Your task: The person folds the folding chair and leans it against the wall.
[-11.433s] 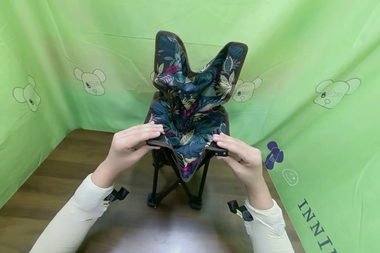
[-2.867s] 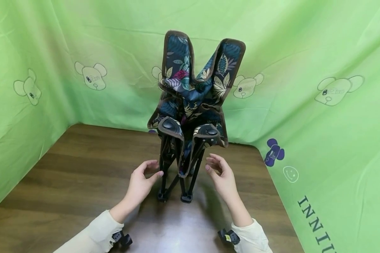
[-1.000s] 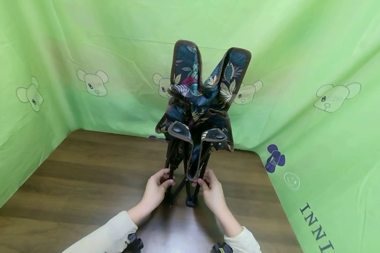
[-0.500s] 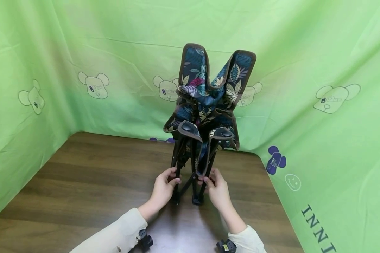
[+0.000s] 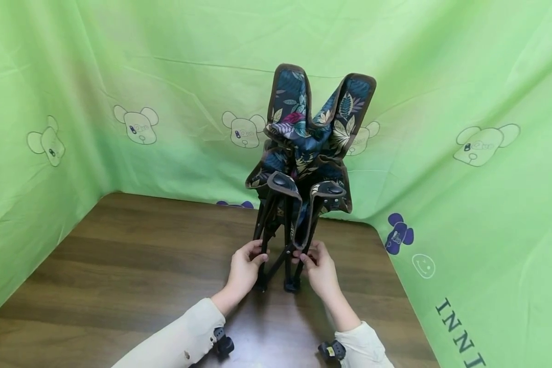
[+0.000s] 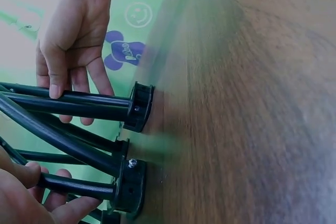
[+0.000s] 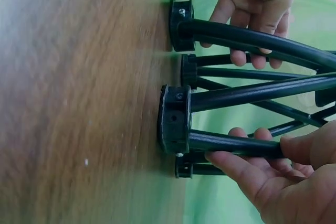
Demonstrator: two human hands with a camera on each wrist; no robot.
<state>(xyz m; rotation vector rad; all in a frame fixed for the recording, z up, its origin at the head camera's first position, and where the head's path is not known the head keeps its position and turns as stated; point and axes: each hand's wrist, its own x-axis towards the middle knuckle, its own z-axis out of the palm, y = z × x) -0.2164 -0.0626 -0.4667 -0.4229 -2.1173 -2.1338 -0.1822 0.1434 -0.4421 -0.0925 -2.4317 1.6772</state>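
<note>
A folding camp chair (image 5: 313, 138) with dark leaf-print fabric and black tube legs stands upright, partly folded, its fabric sagging between the frame's corners. My left hand (image 5: 244, 268) grips a front leg (image 5: 263, 260) low on the left side, thumb in front and fingers behind. On the right side my right hand (image 5: 322, 271) holds the other front leg (image 5: 300, 266) between thumb and fingers. In the left wrist view, black plastic feet (image 6: 128, 187) join the tubes at the floor. The right wrist view shows the right fingers (image 7: 247, 179) curled beneath a tube.
A brown wood-grain surface (image 5: 133, 276) lies under the chair. Green cloth walls (image 5: 179, 102) with printed bear faces enclose the back and both sides, close behind the chair. Black wrist cameras (image 5: 223, 342) sit on both sleeves.
Earlier the seat was spread wide with both hands at its front corners; it has since narrowed. The hands moved down onto the front legs, and the chair shifted to the right.
</note>
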